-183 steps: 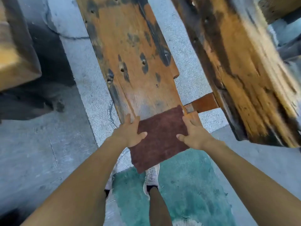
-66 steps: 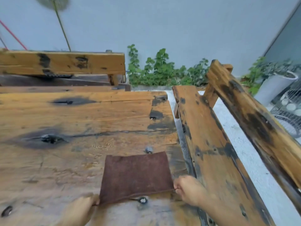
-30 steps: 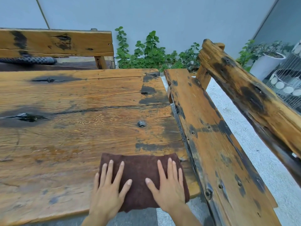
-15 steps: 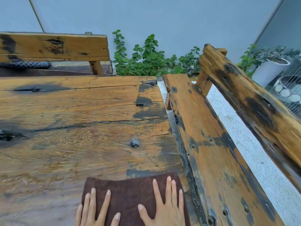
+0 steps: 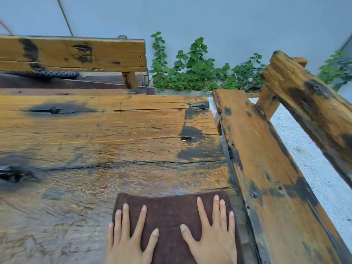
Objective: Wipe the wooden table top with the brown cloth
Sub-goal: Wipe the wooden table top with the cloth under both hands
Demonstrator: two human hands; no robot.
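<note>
**Pressing a soft brown cloth flat on rough old wood**

Both hands lie on the cloth (image 5: 171, 216), which is spread flat near the right corner of the tabletop (image 5: 114, 140), on the side closest to the person. The left hand (image 5: 127, 242) covers its left part and the right hand (image 5: 213, 242) its right part. Neither grip closes around anything. The fingers are straight and spread, and the palms press down on the fabric.

The cloth is dark brown, roughly rectangular, and looks thick and a little fuzzy, like felt or towel. I judge it light and limp. It would probably bunch up if pushed from one edge only, so flat pressure with both palms near the middle seems the better hold. Pinching a corner would only lift it.

The tabletop is made of heavy old planks, orange-brown with black stains, long cracks and dark knots. The grain looks raised and rough, so the fabric may catch on cracks, and I expect wiping to need a firm push.

A bench (image 5: 266, 168) of the same wood stands just beside the right edge. Green plants (image 5: 190, 73) grow behind, against a pale wall (image 5: 209, 20).
</note>
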